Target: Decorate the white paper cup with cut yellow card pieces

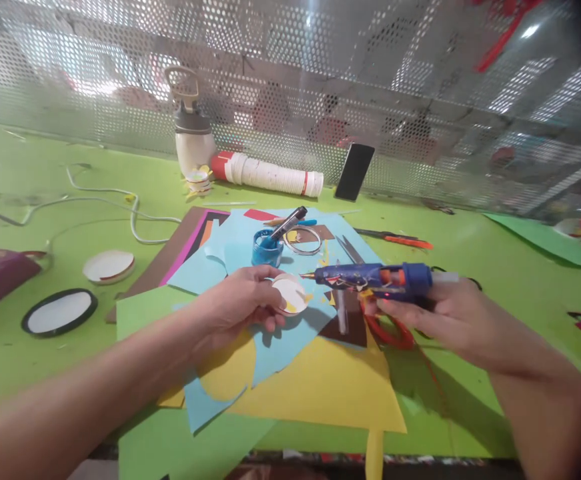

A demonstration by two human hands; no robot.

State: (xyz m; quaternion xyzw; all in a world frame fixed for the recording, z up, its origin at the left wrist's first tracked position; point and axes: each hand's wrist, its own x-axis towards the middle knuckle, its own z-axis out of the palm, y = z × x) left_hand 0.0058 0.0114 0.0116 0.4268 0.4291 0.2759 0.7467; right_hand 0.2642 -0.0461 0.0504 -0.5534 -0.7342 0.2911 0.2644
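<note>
In my left hand (263, 297) is a small round white paper disc (293, 293) with yellow bits on its face, gripped at its left edge. My right hand (440, 320) is wrapped round a blue hot glue gun (375, 279), a glue stick poking out of its rear. The nozzle points left and comes close to the disc's upper right edge; whether they touch I cannot tell. Beneath both hands lie cut sheets of blue paper (290, 353) and yellow paper (320, 387). Behind the disc stands a blue jar (267, 250) with a marker (290, 223) leaning in it.
A cream bottle (193, 143), a stack of white paper cups (275, 175) and a propped black phone (354, 172) line the perforated metal screen. Scissors (395, 237) lie right of centre. Two round pieces, one black-rimmed (60, 312), and a white cable (135, 217) are at left.
</note>
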